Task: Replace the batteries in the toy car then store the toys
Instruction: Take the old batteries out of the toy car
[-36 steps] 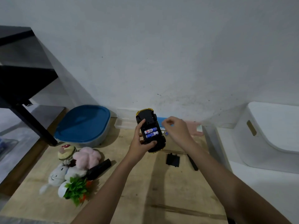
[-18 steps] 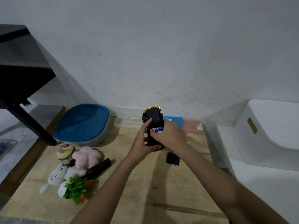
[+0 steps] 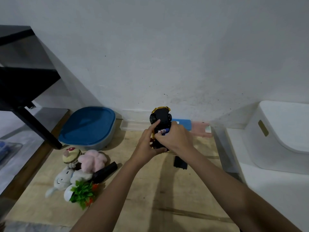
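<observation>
Since one second ago the right hand point(image 3: 173, 139) has come from beside the car onto its open underside, and the car is now raised a little toward the wall. Its fingertips point(image 3: 158, 135) are curled and pinch at the blue-and-white batteries point(image 3: 164, 130) in the compartment; whether one is going in or coming out I cannot tell. The left hand point(image 3: 147, 146) grasps the toy car point(image 3: 161, 116) round its body, with the index finger stretched along the black underside. The car is held in the air, belly up, above the far edge of the wooden board point(image 3: 150, 198). I judge it light, stiff plastic, a little slippery, so best held by its sides between the wheels; the batteries are smooth and roll easily. A black battery cover point(image 3: 180, 162) lies near the right edge, plush toys point(image 3: 80, 164) at the left edge
</observation>
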Demonstrator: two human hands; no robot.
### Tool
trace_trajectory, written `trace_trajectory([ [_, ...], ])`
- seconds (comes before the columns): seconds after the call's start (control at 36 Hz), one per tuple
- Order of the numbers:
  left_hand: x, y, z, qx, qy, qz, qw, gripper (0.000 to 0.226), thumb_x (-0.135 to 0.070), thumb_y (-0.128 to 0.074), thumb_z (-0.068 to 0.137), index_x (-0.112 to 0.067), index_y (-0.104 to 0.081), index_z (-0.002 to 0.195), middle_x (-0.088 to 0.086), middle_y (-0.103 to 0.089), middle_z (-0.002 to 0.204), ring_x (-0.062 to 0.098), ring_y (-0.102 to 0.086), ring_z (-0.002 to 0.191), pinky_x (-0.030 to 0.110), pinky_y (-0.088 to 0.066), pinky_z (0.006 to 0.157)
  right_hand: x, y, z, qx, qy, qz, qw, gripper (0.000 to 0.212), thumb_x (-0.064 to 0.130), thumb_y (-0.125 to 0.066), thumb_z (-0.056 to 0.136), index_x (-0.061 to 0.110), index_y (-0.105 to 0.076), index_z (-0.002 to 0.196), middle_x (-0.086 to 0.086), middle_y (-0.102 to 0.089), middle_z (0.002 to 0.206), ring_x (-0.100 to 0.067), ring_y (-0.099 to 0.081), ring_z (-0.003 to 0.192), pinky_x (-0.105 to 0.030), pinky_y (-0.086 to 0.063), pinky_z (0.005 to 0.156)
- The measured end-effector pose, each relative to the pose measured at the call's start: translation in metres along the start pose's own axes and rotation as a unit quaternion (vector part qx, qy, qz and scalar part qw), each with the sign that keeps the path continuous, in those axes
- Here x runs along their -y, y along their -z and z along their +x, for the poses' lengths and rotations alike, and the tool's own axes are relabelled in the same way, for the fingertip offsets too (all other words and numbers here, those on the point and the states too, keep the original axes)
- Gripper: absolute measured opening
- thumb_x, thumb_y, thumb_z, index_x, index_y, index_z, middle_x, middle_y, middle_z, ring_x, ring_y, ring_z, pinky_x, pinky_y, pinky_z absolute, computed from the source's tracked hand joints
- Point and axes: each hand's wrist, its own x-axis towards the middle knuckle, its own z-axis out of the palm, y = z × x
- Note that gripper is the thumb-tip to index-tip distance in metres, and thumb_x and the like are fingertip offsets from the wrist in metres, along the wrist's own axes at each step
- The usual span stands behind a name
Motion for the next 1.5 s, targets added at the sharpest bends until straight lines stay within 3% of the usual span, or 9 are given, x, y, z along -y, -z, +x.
trace_trajectory([
  [0.25, -0.008, 0.007, -0.005, 0.013, 0.033, -0.076, 0.996, 0.097, 0.006, -0.078, 0.068, -0.052, -0.030, 0.130, -0.014, -0.050, 0.118, 0.015, -0.061, 0.101, 0.028, -0.057, 0.076, -0.012, 0.015, -0.002, 0.010, 0.039, -0.004, 0.999, 0.048, 0.056, -0.060, 0.078, 0.021, -0.052, 0.110, 0.008, -0.062, 0.105, -0.016, -0.059, 0.097, -0.025, -0.038, 0.063],
  [0.44, -0.011, 0.011, -0.007, 0.011, 0.048, -0.093, 0.994, 0.098, 0.004, -0.078, 0.067, -0.049, -0.029, 0.133, -0.009, -0.050, 0.119, 0.014, -0.057, 0.104, 0.030, -0.057, 0.081, -0.018, 0.014, -0.001, 0.039, 0.222, -0.054, 0.973, 0.030, 0.035, -0.050, 0.092, 0.027, -0.056, 0.120, 0.009, -0.049, 0.115, -0.015, -0.058, 0.083, -0.021, -0.038, 0.055],
  [0.69, -0.014, 0.017, -0.010, 0.036, 0.058, -0.083, 0.994, 0.098, 0.003, -0.079, 0.067, -0.047, -0.028, 0.135, -0.007, -0.048, 0.122, 0.016, -0.055, 0.110, 0.029, -0.056, 0.083, -0.014, 0.004, 0.008, 0.032, 0.275, -0.057, 0.959, 0.020, 0.036, -0.052, 0.092, 0.025, -0.059, 0.108, 0.011, -0.054, 0.109, -0.015, -0.059, 0.081, -0.022, -0.037, 0.055],
  [0.89, -0.015, 0.024, -0.010, 0.018, 0.060, -0.098, 0.993, 0.098, 0.005, -0.078, 0.068, -0.044, -0.027, 0.137, -0.003, -0.048, 0.119, 0.012, -0.058, 0.101, 0.028, -0.057, 0.079, -0.012, 0.018, 0.007, -0.022, 0.097, 0.283, 0.954, 0.011, 0.026, -0.048, 0.095, 0.016, -0.049, 0.094, 0.002, -0.060, 0.092, -0.004, -0.057, 0.076, -0.020, -0.045, 0.066],
  [1.0, -0.014, 0.026, -0.011, 0.019, 0.062, -0.092, 0.994, 0.099, 0.005, -0.077, 0.069, -0.042, -0.026, 0.139, -0.009, -0.047, 0.118, 0.006, -0.058, 0.098, 0.023, -0.056, 0.076, -0.010, 0.028, 0.013, 0.004, -0.069, 0.481, 0.874, 0.010, 0.016, -0.039, 0.098, 0.008, -0.043, 0.096, -0.006, -0.057, 0.073, -0.001, -0.036, 0.034, -0.013, -0.028, 0.041],
  [1.14, -0.012, 0.024, -0.010, 0.024, 0.066, -0.092, 0.993, 0.100, 0.003, -0.079, 0.067, -0.043, -0.026, 0.138, -0.008, -0.047, 0.119, 0.007, -0.057, 0.100, 0.023, -0.056, 0.076, -0.018, 0.030, 0.011, 0.044, -0.132, 0.539, 0.831, 0.023, 0.017, -0.034, 0.097, 0.014, -0.052, 0.110, -0.002, -0.052, 0.068, -0.005, -0.034, 0.036, -0.016, -0.021, 0.034],
  [1.31, -0.011, 0.022, -0.010, 0.017, 0.060, -0.092, 0.994, 0.099, 0.002, -0.080, 0.067, -0.043, -0.027, 0.138, -0.012, -0.046, 0.120, 0.003, -0.054, 0.103, 0.022, -0.055, 0.077, -0.023, 0.024, 0.010, 0.087, -0.237, 0.665, 0.703, 0.024, 0.029, -0.046, 0.095, 0.017, -0.045, 0.074, 0.003, -0.044, 0.058, -0.005, -0.041, 0.037, -0.016, -0.020, 0.031],
  [1.39, -0.011, 0.022, -0.010, 0.013, 0.058, -0.091, 0.994, 0.099, 0.002, -0.080, 0.066, -0.044, -0.027, 0.137, -0.014, -0.046, 0.121, 0.004, -0.053, 0.105, 0.023, -0.055, 0.078, -0.026, 0.023, 0.008, 0.095, -0.272, 0.633, 0.719, 0.030, 0.032, -0.052, 0.093, 0.017, -0.043, 0.069, 0.004, -0.042, 0.050, -0.005, -0.045, 0.040, -0.016, -0.021, 0.030],
  [1.5, -0.012, 0.024, -0.011, 0.011, 0.057, -0.088, 0.994, 0.098, 0.001, -0.080, 0.067, -0.045, -0.027, 0.136, -0.015, -0.045, 0.120, 0.005, -0.053, 0.106, 0.021, -0.055, 0.076, -0.023, 0.025, 0.003, 0.101, -0.241, 0.522, 0.812, 0.032, 0.034, -0.053, 0.092, 0.016, -0.046, 0.067, 0.001, -0.043, 0.053, -0.007, -0.042, 0.039, -0.017, -0.020, 0.031],
])
